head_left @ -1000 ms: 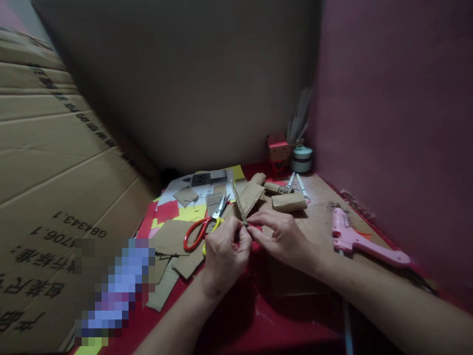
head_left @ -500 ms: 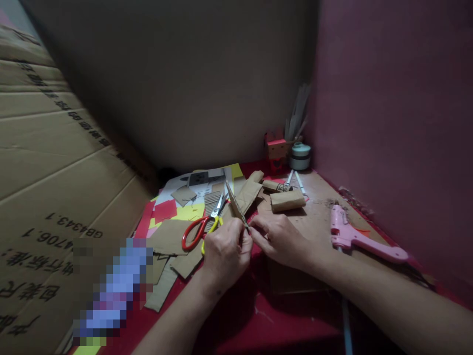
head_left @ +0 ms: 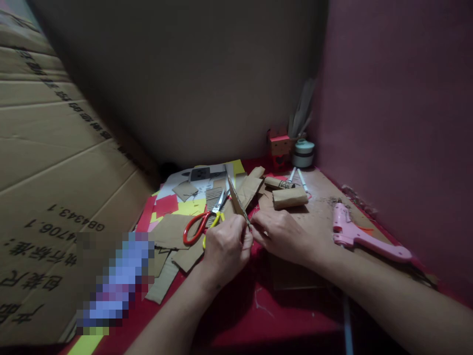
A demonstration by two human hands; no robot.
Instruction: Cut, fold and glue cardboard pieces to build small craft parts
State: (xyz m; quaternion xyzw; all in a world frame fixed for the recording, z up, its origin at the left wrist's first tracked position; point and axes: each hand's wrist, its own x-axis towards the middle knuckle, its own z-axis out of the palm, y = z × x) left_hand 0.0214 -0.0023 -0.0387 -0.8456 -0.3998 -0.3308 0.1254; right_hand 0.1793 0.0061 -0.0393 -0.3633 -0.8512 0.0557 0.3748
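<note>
Two bare forearms come in from the lower corners, hands nearly meeting over a red cloth (head_left: 273,320). Left hand (head_left: 228,246): back facing up, knuckles forward, wrist fairly straight. Right hand (head_left: 283,235): reaches in from the right, back up, bent fingers pointing left.

Left fingers curled tight, clenched on the lower end of a cardboard piece (head_left: 237,201); thumb partly hidden. Right fingers bent, only slightly apart, tips at that same lower end; cannot tell whether they pinch it or only touch. Piece stands tilted between the hands, thin edge showing, upper end leaning away to the left.

Materials: held piece is brown, flat, narrow, rough-edged. Scissors (head_left: 216,212) just beside left hand: metal blades, one red and one yellow handle loop, blades slightly apart. Flat brown cardboard scraps (head_left: 172,230), angular, overlapping, left of them. Ribbed corrugated piece (head_left: 213,197) behind the blades. Beyond right hand, a cardboard roll (head_left: 290,198), smooth and tube-like, near a thinner roll (head_left: 275,183) with black marks. Pink plastic glue gun (head_left: 347,229) lies on a brown board (head_left: 321,190), right of right hand. Lidded teal pot (head_left: 303,155), rounded, at the back.
</note>
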